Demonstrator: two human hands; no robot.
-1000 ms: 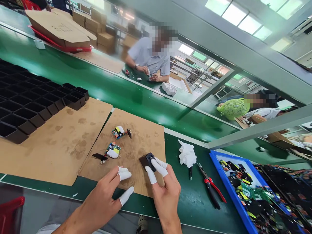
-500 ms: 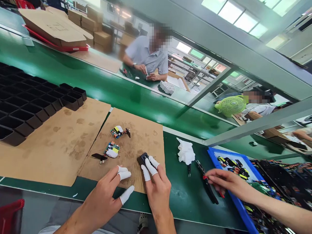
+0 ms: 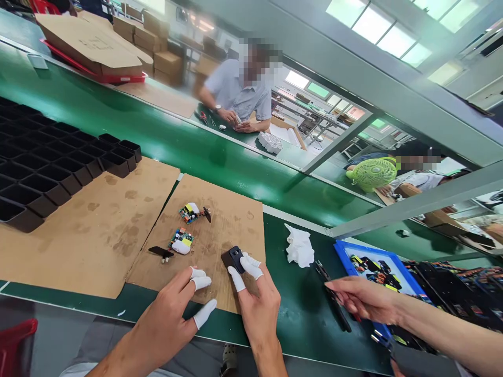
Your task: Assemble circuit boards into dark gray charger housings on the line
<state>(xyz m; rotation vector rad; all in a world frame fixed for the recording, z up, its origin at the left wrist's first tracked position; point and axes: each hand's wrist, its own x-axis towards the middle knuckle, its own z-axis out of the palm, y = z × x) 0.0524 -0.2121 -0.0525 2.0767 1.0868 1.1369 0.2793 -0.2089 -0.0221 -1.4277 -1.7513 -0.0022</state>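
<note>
Green bench (image 3: 298, 324) runs across the view. Cardboard sheet (image 3: 223, 222) at near middle, rows of black cups (image 3: 61, 183) at left, blue tray (image 3: 342, 256) of parts at right. Left hand (image 3: 167, 309): thumb and fingers well apart, nothing between them, over cardboard's near edge. Right hand (image 3: 260, 303): thumb and fingertips pinch the black case. Other person's hand (image 3: 363, 301) at right, on pliers (image 3: 341, 314). Black case (image 3: 231, 257) on or just over cardboard's right part, lying far-left of the right fingertips, touching; right hand nearer, left well apart. Far circuit board (image 3: 189, 213) and near circuit board (image 3: 181, 241) lie left of case. Fingers cover case's near-right side: long axis unclear. Other person's arm hides part of tray; pronged dark thing (image 3: 422, 361) cut off below.
</note>
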